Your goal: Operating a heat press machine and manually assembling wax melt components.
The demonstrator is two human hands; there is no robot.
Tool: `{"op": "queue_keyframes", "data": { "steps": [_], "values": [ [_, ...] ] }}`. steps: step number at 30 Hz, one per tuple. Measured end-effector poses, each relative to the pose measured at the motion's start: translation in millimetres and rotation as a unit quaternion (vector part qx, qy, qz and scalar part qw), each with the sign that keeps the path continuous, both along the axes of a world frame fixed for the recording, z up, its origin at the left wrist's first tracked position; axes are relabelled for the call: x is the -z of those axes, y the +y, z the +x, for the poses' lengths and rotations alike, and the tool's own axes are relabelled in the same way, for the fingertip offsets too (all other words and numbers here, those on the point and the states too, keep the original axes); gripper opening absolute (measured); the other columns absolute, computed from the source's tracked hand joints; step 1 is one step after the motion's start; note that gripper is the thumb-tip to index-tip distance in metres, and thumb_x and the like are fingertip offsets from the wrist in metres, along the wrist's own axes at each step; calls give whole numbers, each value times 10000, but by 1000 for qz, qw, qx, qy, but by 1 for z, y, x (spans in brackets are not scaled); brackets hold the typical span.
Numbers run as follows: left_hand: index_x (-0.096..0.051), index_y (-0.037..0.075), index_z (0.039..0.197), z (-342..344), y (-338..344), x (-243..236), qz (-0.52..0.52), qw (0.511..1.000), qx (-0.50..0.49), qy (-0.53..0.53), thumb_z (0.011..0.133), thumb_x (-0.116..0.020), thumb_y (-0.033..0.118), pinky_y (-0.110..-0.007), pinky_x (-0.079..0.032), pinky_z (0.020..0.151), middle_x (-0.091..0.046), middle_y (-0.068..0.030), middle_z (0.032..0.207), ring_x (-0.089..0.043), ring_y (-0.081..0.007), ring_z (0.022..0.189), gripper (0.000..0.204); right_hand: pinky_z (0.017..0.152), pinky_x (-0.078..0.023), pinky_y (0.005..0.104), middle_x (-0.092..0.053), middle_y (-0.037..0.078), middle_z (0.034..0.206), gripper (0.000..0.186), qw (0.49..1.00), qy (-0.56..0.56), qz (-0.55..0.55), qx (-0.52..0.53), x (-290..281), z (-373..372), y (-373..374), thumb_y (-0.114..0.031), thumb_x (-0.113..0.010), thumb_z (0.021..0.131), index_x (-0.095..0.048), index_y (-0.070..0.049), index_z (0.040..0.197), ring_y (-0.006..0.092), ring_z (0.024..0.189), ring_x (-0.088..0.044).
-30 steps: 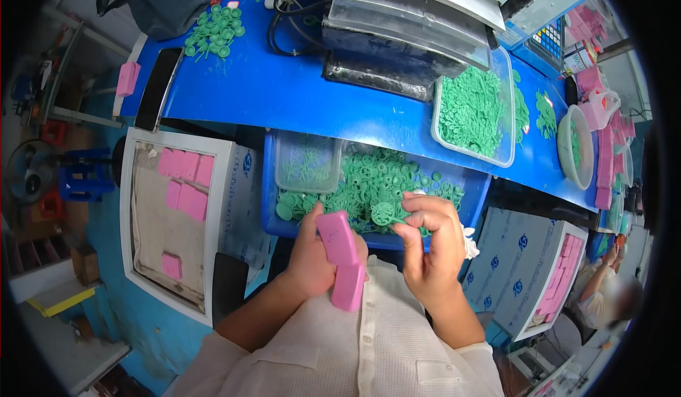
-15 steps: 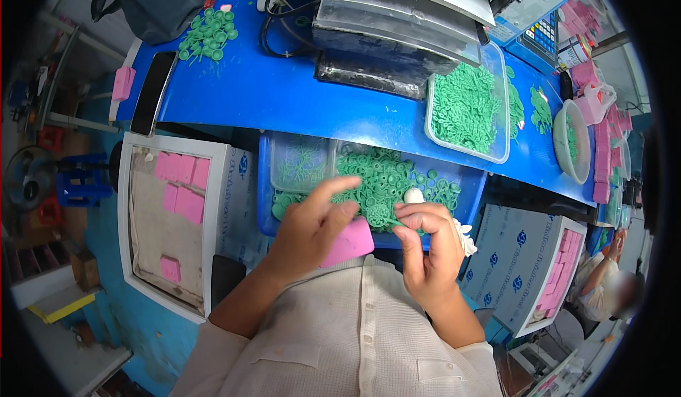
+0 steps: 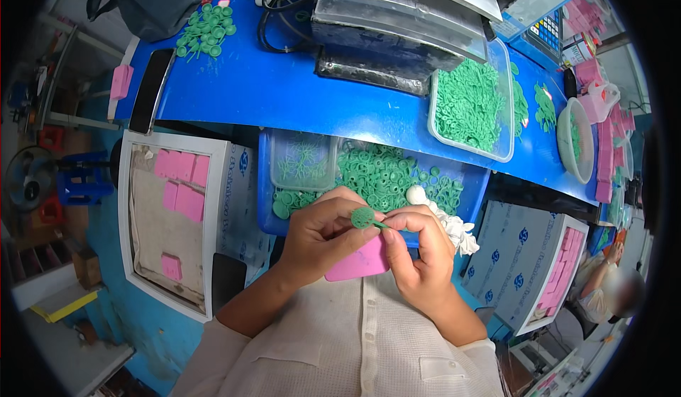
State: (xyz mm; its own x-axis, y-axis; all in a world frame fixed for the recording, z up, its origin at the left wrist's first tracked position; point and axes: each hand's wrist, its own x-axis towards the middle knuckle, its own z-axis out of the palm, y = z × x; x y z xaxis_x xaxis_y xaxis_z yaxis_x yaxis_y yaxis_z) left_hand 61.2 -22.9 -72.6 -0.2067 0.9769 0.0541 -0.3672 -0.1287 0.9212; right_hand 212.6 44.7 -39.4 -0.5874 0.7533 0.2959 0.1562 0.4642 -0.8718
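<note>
At nine o'clock from the hands lies an open box [image 3: 216, 205] lined with pink pads [image 3: 181, 188], and past it at eleven o'clock a phone [image 3: 150, 90] and a heap of green rings [image 3: 206, 29] rest on the blue bench [image 3: 284, 92]. The left hand [image 3: 319, 237] comes up from the lower edge with the forearm angled toward one o'clock; its fingers are curled, with a pink pad [image 3: 358, 261] tucked under them against the palm and the thumb and forefinger closing toward a small green disc [image 3: 363, 217]. That disc, on a thin stem, sits between the two hands just above the pad, directly in front of the chest. The right hand [image 3: 418, 248] rises toward eleven o'clock, fingers bent inward, pinching the disc's stem at the tips; a white cloth [image 3: 454, 228] bunches behind its knuckles. To do this well, it seems wise to keep the pad steady in the left palm, hold the disc by its rim or stem with a light pinch, and work close over the blue tray [image 3: 266, 184] at twelve o'clock so that anything dropped falls among the green parts [image 3: 386, 177] there. At one o'clock a clear tub [image 3: 505, 99] holds more green pieces, and at three o'clock another box [image 3: 511, 255] stands just beside the tray.
</note>
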Motion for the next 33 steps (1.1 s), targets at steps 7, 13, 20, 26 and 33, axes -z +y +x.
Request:
{"op": "queue_keyframes", "data": {
  "steps": [7, 13, 20, 26, 33],
  "values": [
    [-667, -17, 992, -5, -5, 5, -37, 999, 2, 39, 868, -661, 12, -161, -374, 542, -557, -16, 961, -486, 6, 670, 127, 669, -493, 340, -634, 145, 878, 181, 1000, -6, 6, -3, 0, -1, 0, 54, -660, 781, -579, 8, 936, 274, 763, -621],
    [-679, 26, 965, -5, -5, 0, -32, 987, -26, 154, 830, -686, 20, -187, -369, 524, -585, -12, 902, -476, -24, 630, 135, 675, -485, 345, -635, 135, 885, 151, 1000, -13, -6, -4, 3, -1, 1, 47, -660, 768, -594, 1, 895, 281, 774, -606],
    [-685, 41, 948, -1, -1, -6, 90, 934, -76, 338, 778, -668, -19, -246, -435, 531, -624, -66, 865, -588, -136, 645, 182, 808, -475, 412, -595, 160, 995, 173, 999, -33, 36, -23, 4, 0, 3, 63, -626, 708, -563, -11, 851, 369, 965, -580],
    [-675, 15, 942, -4, 1, -7, 185, 831, -115, 511, 643, -649, -27, -294, -458, 509, -645, -71, 845, -608, -181, 612, 302, 940, -410, 453, -524, 168, 1089, 168, 998, -5, -53, -41, 14, -2, -3, 77, -544, 738, -531, -14, 878, 395, 1163, -486],
    [-662, 45, 868, 10, -2, -4, 180, 867, -84, 456, 767, -685, 3, -276, -408, 505, -647, -82, 820, -581, -174, 618, 112, 781, -444, 277, -591, 92, 919, 180, 906, 65, -413, 62, 57, -4, 10, -147, -510, 956, -559, 18, 903, 172, 846, -553]
  ]
}}
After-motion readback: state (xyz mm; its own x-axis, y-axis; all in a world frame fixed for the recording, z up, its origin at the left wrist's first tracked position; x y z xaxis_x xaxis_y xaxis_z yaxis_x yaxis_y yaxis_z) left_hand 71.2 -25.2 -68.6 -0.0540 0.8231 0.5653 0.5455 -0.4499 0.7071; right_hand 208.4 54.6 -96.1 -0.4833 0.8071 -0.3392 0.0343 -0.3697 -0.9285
